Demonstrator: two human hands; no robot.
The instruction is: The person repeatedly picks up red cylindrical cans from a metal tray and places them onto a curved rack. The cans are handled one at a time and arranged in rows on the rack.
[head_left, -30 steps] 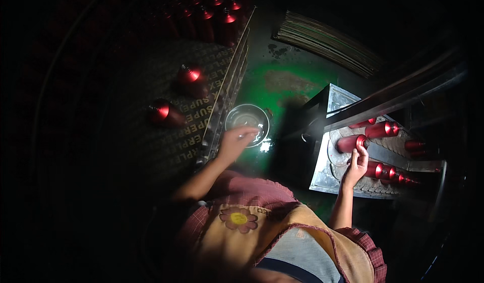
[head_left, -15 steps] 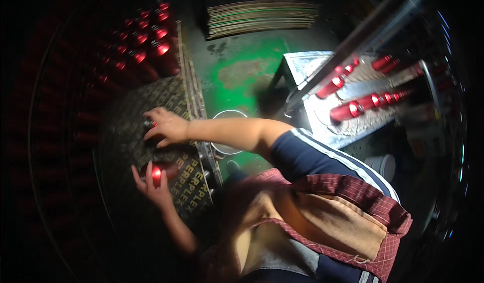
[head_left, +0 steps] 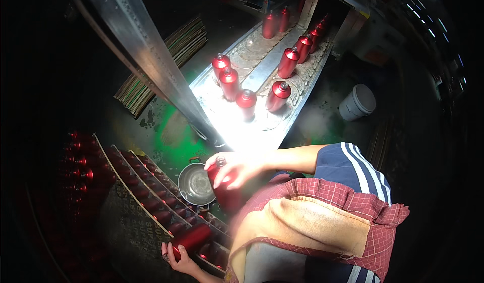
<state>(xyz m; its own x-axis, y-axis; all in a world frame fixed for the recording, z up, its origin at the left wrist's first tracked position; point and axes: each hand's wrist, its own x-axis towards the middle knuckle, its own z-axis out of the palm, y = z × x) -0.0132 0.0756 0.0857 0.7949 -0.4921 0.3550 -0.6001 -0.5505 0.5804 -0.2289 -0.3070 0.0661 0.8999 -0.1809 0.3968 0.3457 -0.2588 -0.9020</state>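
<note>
My right hand (head_left: 241,166) grips a red metal bottle (head_left: 226,188) upright by its shoulder, just in front of the bright near end of a metal conveyor tray (head_left: 297,104). Several more red bottles (head_left: 278,95) stand on that tray in two rows. Low at the frame's bottom, my left hand (head_left: 177,257) holds a second red bottle (head_left: 192,236) on its side over a dark crate (head_left: 132,217). The crate holds rows of red bottles between cardboard dividers.
A round metal bowl (head_left: 194,184) sits on the green floor between the crate and the tray. A slanted metal bar (head_left: 146,51) crosses the upper left. Stacked cardboard sheets (head_left: 166,56) lie behind it. A white bucket (head_left: 357,101) stands right of the tray.
The view has swung toward the tray. My right hand left the crate and now holds a bottle near the tray's end. My left hand still holds a bottle at the crate.
</note>
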